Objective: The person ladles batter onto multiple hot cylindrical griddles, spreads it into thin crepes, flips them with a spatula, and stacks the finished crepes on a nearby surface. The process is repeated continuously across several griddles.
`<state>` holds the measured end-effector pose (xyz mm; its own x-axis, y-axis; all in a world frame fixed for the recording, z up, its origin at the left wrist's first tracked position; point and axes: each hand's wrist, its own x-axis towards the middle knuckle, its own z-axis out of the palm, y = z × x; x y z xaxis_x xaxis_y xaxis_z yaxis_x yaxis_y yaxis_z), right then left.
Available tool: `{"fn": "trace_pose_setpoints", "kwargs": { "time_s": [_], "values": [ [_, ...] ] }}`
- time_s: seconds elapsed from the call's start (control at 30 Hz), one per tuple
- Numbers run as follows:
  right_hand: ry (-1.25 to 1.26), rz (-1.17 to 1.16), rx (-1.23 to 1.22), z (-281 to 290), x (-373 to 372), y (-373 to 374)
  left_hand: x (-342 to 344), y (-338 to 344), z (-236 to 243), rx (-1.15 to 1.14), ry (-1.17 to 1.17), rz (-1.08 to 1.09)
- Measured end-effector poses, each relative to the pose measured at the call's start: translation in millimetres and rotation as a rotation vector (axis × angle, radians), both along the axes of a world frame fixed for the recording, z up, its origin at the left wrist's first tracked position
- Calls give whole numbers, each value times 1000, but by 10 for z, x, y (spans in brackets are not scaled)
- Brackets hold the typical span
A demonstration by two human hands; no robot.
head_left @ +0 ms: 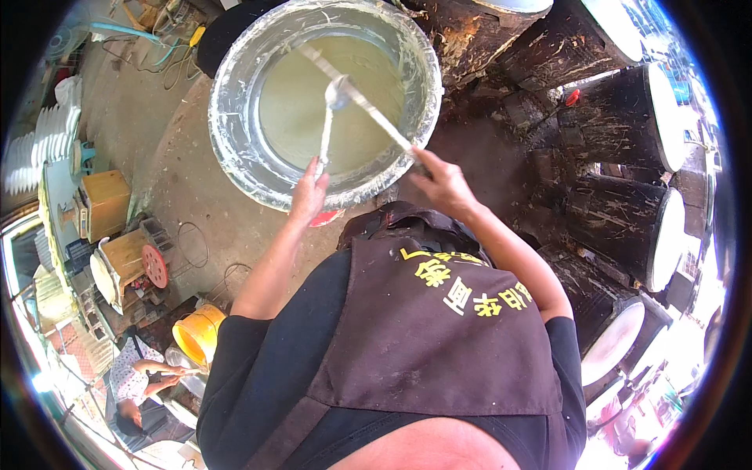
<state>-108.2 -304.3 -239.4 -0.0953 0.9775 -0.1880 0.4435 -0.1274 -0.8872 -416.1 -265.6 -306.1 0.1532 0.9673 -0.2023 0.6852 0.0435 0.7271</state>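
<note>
In front of me stands a large round tub [235, 137], its rim and walls smeared white, holding pale cream-green liquid [294, 98]. My right hand [445, 184] is closed round the near end of a long pale stick [380, 117], which slants to the far left over the liquid. My left hand [309, 196] grips a thin white-handled tool [325, 133] at the tub's near rim. Its small rounded head [337, 92] meets the stick's middle; whether it is a ladle cannot be made out. The stick's far end reaches the liquid near the far-left side.
Dark, caked drums with pale round tops [666, 117] line the right side. At left lie wooden boxes [106, 205], a red disc [155, 265] and stacked white pieces [66, 117]. A yellow bucket [200, 333] stands near another person [133, 380]. Something red [325, 218] shows beneath the tub.
</note>
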Motion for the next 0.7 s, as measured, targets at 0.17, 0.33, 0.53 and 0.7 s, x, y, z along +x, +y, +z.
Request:
{"fn": "trace_pose_setpoints", "kwargs": {
  "time_s": [0.17,0.33,0.53,0.7],
  "values": [
    [202,-238,-241,163,441,-126,-214,-253,-5,-287,55,-269],
    [238,-409,-312,158,504,-456,-378,168,528,-524,297,-230],
    [54,-454,-227,63,422,-794,-482,400,568,-281,150,-625],
    [12,-445,-174,161,324,-734,-100,1074,-60,98,511,-725]
  ]
}}
